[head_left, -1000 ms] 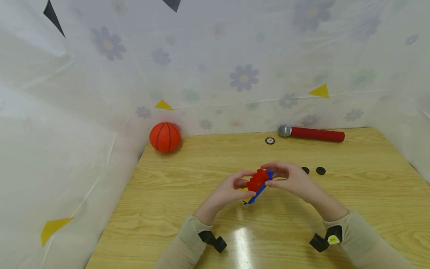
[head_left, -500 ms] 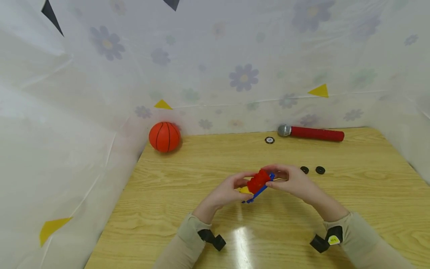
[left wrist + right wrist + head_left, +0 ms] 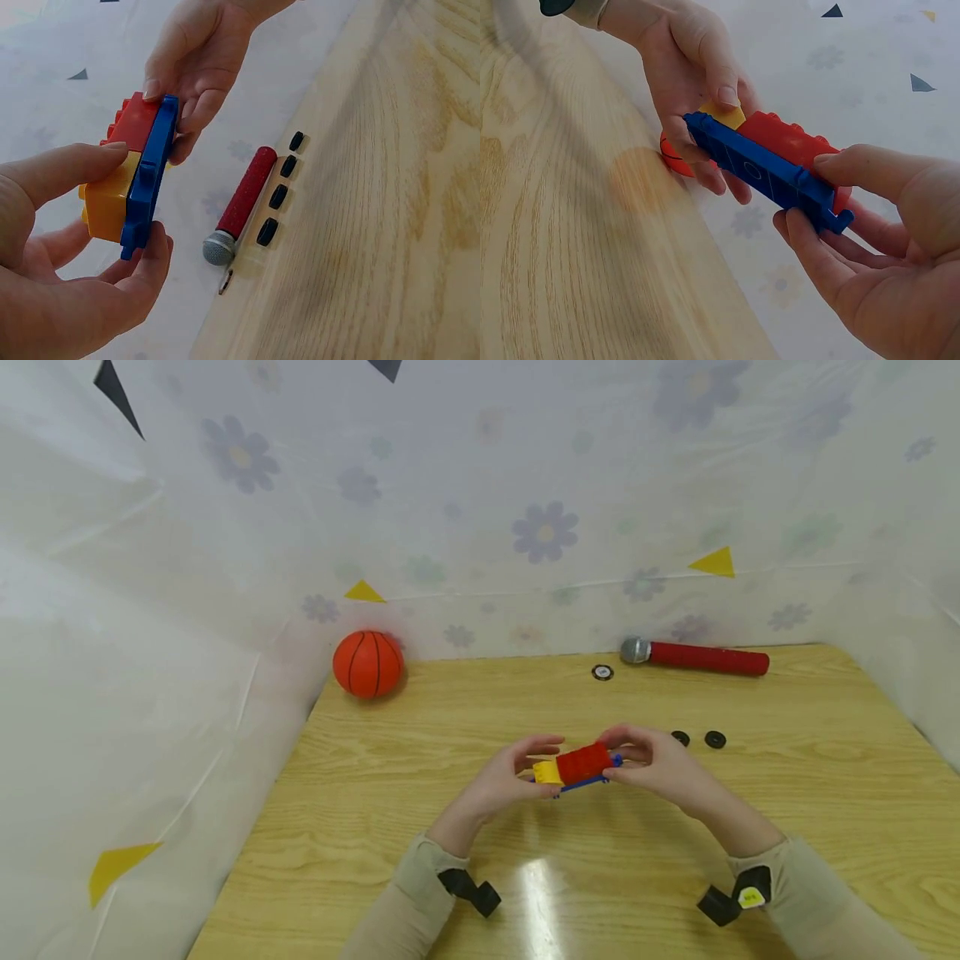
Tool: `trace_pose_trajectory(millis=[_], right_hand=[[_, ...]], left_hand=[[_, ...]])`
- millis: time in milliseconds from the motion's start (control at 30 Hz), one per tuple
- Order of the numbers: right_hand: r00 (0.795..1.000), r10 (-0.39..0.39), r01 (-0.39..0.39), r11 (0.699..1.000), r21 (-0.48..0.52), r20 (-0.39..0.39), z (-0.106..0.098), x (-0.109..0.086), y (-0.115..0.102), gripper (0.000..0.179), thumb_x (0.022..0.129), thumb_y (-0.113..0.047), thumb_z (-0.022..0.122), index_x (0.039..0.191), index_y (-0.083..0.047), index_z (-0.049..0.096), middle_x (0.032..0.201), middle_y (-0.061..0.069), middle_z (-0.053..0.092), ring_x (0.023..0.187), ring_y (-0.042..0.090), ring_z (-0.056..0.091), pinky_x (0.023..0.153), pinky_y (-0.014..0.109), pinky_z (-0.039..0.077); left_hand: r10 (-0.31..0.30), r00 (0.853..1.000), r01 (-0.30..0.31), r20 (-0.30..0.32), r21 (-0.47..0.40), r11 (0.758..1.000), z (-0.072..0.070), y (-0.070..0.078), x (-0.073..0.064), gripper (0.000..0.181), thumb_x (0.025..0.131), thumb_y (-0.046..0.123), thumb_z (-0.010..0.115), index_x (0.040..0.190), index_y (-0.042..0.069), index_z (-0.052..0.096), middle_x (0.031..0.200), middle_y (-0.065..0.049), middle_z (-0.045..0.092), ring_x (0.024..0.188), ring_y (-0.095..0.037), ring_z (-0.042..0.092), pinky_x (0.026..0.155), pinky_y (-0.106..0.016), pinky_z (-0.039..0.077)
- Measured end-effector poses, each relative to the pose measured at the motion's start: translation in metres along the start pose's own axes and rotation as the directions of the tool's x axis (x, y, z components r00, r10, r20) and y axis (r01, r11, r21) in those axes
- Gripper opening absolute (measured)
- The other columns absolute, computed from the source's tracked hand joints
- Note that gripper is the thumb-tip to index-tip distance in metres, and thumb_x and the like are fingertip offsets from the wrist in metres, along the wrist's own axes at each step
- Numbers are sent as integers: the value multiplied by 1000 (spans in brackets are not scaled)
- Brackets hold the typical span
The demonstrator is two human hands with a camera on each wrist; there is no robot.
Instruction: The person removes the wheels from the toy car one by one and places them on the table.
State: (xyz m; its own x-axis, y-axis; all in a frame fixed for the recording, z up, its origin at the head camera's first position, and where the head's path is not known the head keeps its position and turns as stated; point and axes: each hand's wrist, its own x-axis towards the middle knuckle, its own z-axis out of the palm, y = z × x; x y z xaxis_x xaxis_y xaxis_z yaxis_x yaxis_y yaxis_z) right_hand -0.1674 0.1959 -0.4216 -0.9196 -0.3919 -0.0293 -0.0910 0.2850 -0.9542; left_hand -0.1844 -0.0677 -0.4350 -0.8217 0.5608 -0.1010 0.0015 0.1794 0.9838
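Both hands hold a toy brick vehicle above the wooden table. It has a blue base [image 3: 757, 165] with a small hook at one end, a studded red block [image 3: 584, 763] and a yellow block [image 3: 109, 202]. My left hand [image 3: 506, 785] grips the yellow end, its thumb across the top side and fingers under the base. At the other end, my right hand [image 3: 660, 772] pinches the red block and base between thumb and fingers. The base's smooth underside faces the right wrist camera. Several small black wheels [image 3: 277, 196] lie in a row on the table.
Along the back edge of the wooden table [image 3: 360, 877] lie a red microphone [image 3: 705, 658] and a round chip [image 3: 602, 672]. An orange toy basketball [image 3: 367, 664] sits at the back left corner. A flowered white sheet [image 3: 465, 510] hangs behind the table.
The toy vehicle has turned from a steep slant to nearly level, its yellow end now at the left. The left fingers have loosened slightly; the right hand has shifted a little to the right.
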Motion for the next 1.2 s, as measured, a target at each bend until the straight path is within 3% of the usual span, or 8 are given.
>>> trace_pose_trajectory(millis=[233,467,600,867,1033,1200], right_hand=[[1000,-2,0,996,94,17,-5,-3,7,48,89,-10,74,128,8,51,131,29,54,105,2,65,84,25,59],[1000,6,-9,992,128,25,-8,-5,13,48,88,-3,72,128,10,48,135,31,49,105,-3,63,84,24,59],[999,24,-28,993,111,31,-10,-6,20,49,88,-4,73,127,8,49,137,32,48,107,1,63,85,24,59],[998,62,-63,997,39,19,-8,-1,38,48,86,-4,75,127,6,52,137,30,50,117,30,62,88,24,58],[998,70,-70,997,14,6,-6,3,49,48,85,-6,76,126,4,53,134,27,53,116,32,62,86,25,58],[998,61,-62,995,-82,-16,-3,7,57,45,83,-9,79,122,1,57,128,24,58,112,35,64,85,28,59]], left_hand=[[14,999,-16,-31,-59,998,-1,-2,0,66,84,-3,74,142,20,52,148,-9,48,130,-33,49,109,-43,47],[11,998,-16,-55,-82,997,-1,-2,1,69,83,-6,74,143,20,51,148,-19,44,128,-31,52,105,-41,50],[-2,998,-2,-60,-64,998,0,-4,2,67,83,-6,74,143,15,51,143,-21,48,127,-33,53,103,-40,52],[-35,997,31,-68,-50,998,1,-17,10,63,84,-7,73,140,11,54,127,-13,59,122,-36,58,95,-39,57],[-59,996,56,-68,-44,997,0,-25,13,63,83,-7,74,140,9,54,128,-12,60,114,-31,63,88,-36,59],[-84,993,78,-89,-64,995,2,-31,17,60,82,-9,74,137,6,57,127,-14,61,113,-30,65,85,-35,60]])
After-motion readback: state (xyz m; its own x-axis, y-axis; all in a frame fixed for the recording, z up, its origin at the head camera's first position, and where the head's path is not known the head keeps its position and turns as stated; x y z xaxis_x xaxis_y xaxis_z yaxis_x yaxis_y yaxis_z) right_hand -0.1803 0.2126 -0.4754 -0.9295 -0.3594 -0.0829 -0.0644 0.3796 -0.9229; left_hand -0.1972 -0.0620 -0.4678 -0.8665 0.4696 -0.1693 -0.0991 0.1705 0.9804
